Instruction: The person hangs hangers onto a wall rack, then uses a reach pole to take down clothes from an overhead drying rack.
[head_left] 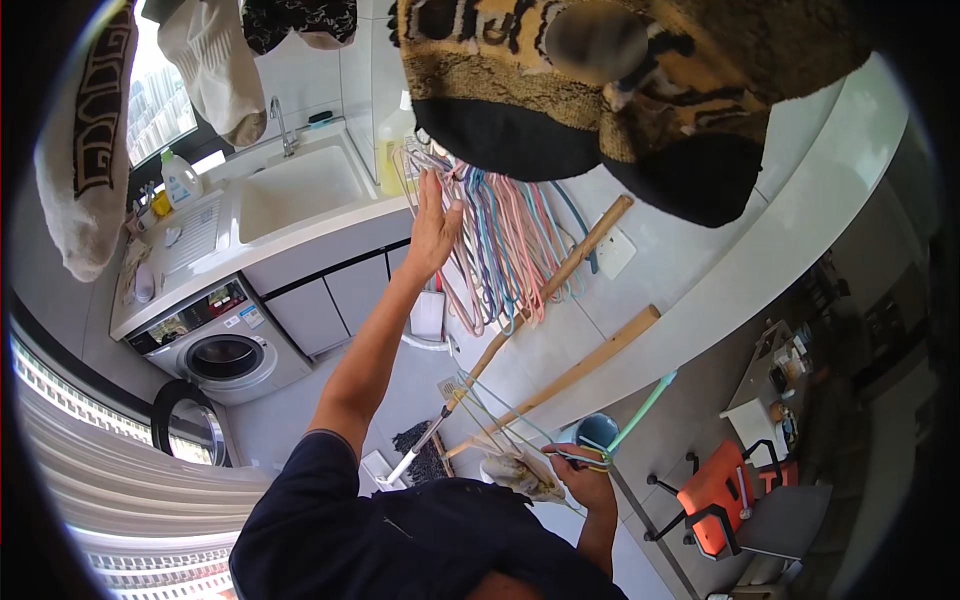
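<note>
Head view: I see the left hand (437, 228), fingers nearly straight, its grip unclear, at slim pastel hangers (510, 245) bunched along the smooth wall (672, 250); the right hand (583, 476) curls around thin wiry hangers (598, 461).

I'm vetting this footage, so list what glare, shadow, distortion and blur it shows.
All in the head view: glare nearly washes out the window; right of the orange office chair, shadow swallows detail; wide-angle distortion bows the white ledge; a round, dark blur covers part of the animal-print fabric; the left hand and clothes hangers look fairly sharp.
</note>
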